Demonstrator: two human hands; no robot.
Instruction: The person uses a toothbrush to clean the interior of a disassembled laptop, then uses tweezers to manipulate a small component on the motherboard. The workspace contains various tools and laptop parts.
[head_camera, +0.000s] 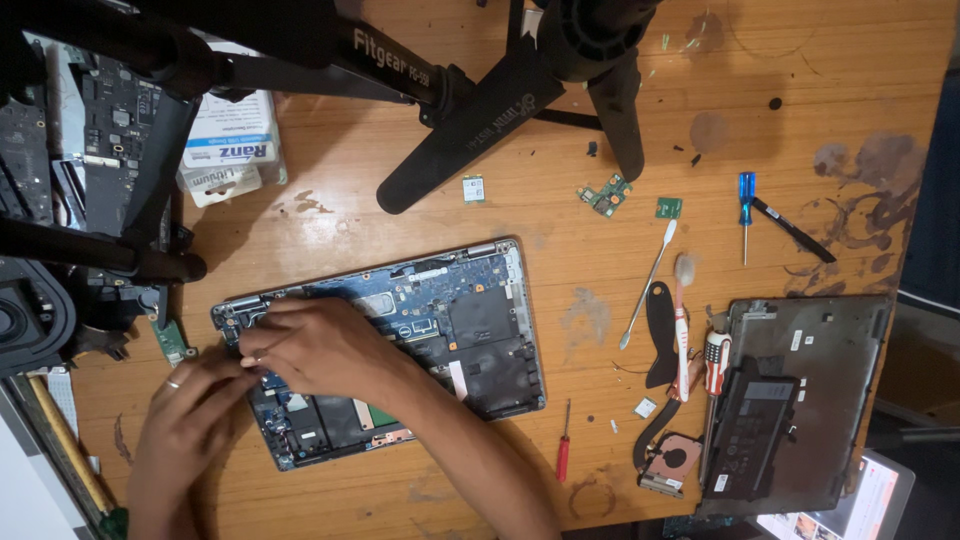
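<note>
Two bare hands at lower left of frame, meeting over the left end of an opened laptop base with exposed blue circuit board and black panels (470, 330), lying at centre on a scratched, stained brown wooden surface (420, 215). Left hand (190, 415), ring on one finger, curled with fingertips pinched together at the board's left edge; right hand (315, 348) laid across the board, fingers bent and closed towards the same spot. Anything pinched between them too small to tell.

At upper left, a white rectangular package with blue label print (232, 145), partly under black tripod legs (480, 120). At right, a grey detached laptop bottom cover (820, 370) carrying a black flat battery pack with small white labels (750, 430). Between cover and laptop: a white-and-red toothbrush (682, 320), a small red screwdriver (564, 450), a round copper-coloured cooling fan (672, 462). At upper right, a blue-handled screwdriver (746, 205) and small green circuit boards (607, 195).
</note>
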